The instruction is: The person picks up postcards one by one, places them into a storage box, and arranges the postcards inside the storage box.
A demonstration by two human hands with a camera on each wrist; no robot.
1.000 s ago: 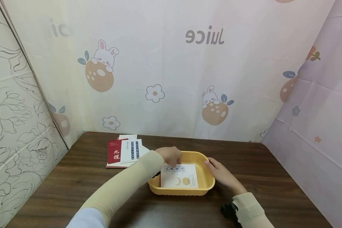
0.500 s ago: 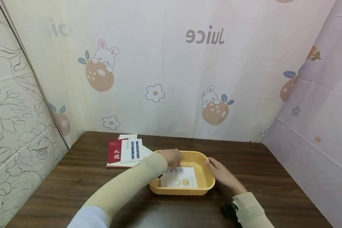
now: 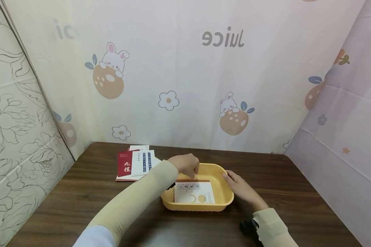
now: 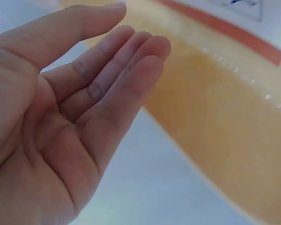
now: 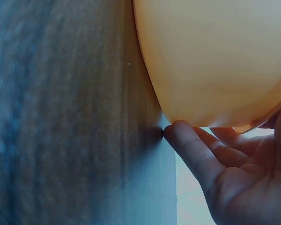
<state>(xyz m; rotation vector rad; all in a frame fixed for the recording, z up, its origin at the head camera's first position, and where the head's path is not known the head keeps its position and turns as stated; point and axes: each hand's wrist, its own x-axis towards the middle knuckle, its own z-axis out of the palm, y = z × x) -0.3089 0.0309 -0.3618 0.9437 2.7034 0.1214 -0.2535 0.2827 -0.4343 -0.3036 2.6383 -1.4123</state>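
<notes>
A yellow plastic tub stands on the dark wooden table. Inside it lies a white printed booklet with a red-brown strip along its far edge. Over the tub's far left part is my left hand, its palm bare and its fingers loosely bent in the left wrist view, holding nothing. My right hand holds the tub's right side, thumb up at the rim. In the right wrist view its fingers press against the outer wall.
Left of the tub, a loose pile holds a red booklet, a white booklet with blue blocks of print and other paper pieces beneath. A patterned curtain hangs behind the table, with others at both sides.
My left hand has let go of the booklet and risen off it. The booklet sits slightly nearer the tub's front, its far strip now in sight. My right hand stays put.
</notes>
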